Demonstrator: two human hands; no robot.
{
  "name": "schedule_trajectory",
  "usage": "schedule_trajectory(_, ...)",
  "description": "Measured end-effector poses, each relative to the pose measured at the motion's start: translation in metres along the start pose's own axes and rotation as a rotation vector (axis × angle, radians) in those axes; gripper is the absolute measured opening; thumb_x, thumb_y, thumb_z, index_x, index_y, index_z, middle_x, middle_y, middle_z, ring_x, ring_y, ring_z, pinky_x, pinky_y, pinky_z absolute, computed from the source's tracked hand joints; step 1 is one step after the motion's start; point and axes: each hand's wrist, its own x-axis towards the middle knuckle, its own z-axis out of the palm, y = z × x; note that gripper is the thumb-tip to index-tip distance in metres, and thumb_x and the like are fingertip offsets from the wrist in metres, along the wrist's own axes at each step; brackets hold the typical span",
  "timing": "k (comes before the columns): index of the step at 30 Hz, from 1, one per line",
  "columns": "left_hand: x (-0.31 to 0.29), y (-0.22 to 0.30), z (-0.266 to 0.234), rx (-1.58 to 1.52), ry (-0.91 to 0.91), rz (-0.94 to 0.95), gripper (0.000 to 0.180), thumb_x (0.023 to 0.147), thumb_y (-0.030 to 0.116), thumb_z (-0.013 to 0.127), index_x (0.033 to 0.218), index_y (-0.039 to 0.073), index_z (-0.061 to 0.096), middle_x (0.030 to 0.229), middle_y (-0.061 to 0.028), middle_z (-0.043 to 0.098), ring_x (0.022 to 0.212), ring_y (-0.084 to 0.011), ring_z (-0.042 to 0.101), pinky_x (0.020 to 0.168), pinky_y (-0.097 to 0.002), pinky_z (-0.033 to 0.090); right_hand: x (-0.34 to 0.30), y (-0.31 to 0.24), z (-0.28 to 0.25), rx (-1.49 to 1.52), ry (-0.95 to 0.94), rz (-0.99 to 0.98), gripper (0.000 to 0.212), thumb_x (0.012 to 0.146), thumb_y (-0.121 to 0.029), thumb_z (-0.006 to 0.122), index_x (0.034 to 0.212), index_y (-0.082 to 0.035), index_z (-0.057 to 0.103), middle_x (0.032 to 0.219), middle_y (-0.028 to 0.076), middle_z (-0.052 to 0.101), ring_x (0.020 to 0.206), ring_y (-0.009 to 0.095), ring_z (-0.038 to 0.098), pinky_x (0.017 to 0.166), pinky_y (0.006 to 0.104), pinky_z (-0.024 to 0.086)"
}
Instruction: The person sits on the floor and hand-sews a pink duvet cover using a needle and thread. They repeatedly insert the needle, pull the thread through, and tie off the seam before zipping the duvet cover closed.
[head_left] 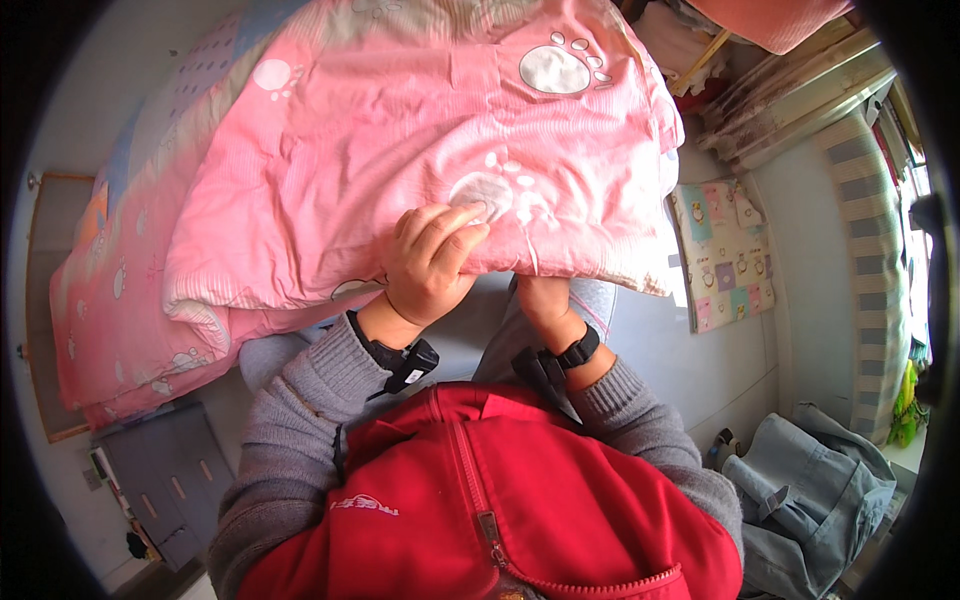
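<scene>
A pink quilt (370, 150) with white paw prints spreads over the bed in front of me, its near edge toward my body. Across that edge lies my left hand (432, 260), with bent fingers closed on the fabric beside a white paw print (482, 195); its thumb is hidden. My right hand (543, 300) reaches beneath the same edge, a little to the right. The quilt covers its fingers, so their grip does not show. A short crease runs up the cloth just above the right hand.
A grey cabinet (165, 480) stands at the lower left. On the right, a patterned padded mat (725, 255) is by the wall, near a hanging curtain (860, 270). Grey-blue clothing (800, 500) is heaped at the lower right. Pink bedding (130, 330) hangs over the bed's left side.
</scene>
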Motion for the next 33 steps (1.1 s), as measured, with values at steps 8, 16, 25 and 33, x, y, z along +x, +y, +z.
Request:
schedule_trajectory(8,0.004,0.005,-0.001,0.012,-0.103,-0.014,0.050,0.064,0.009,0.070,0.114,0.009,0.066,0.109,-0.0073,0.067,0.086,-0.0245,0.060,0.075,-0.0344,0.050,0.007,-0.013,0.002,0.136,0.052,0.079,0.030,0.088,-0.004,0.056,0.118,-0.005,0.058,0.115,0.015,0.060,0.110,0.035,0.056,0.091,0.0422,0.044)
schedule_trajectory(16,-0.002,0.010,0.002,0.020,-0.129,-0.021,0.054,0.060,0.006,0.066,0.114,0.010,0.067,0.109,-0.0084,0.068,0.081,-0.0218,0.060,0.072,-0.0331,0.051,0.006,-0.018,0.005,0.338,0.000,0.208,0.032,0.090,-0.010,0.053,0.122,-0.004,0.056,0.121,0.018,0.058,0.116,0.036,0.052,0.097,0.0449,0.040)
schedule_trajectory(25,0.003,0.003,-0.001,-0.067,-0.116,-0.057,0.052,0.058,0.006,0.068,0.110,0.009,0.068,0.108,-0.0052,0.069,0.078,-0.0216,0.061,0.069,-0.0322,0.051,0.010,-0.006,0.000,0.340,0.021,0.101,0.029,0.092,-0.012,0.056,0.119,-0.004,0.058,0.115,0.013,0.061,0.109,0.030,0.056,0.092,0.0403,0.044)
schedule_trajectory(33,0.001,0.005,0.000,-0.036,-0.212,-0.047,0.051,0.060,0.006,0.069,0.111,0.007,0.067,0.108,-0.0076,0.069,0.080,-0.0225,0.061,0.072,-0.0327,0.052,0.014,-0.007,0.005,0.537,0.035,0.183,0.028,0.093,-0.013,0.057,0.119,-0.004,0.058,0.115,0.012,0.060,0.107,0.025,0.056,0.090,0.0378,0.045)
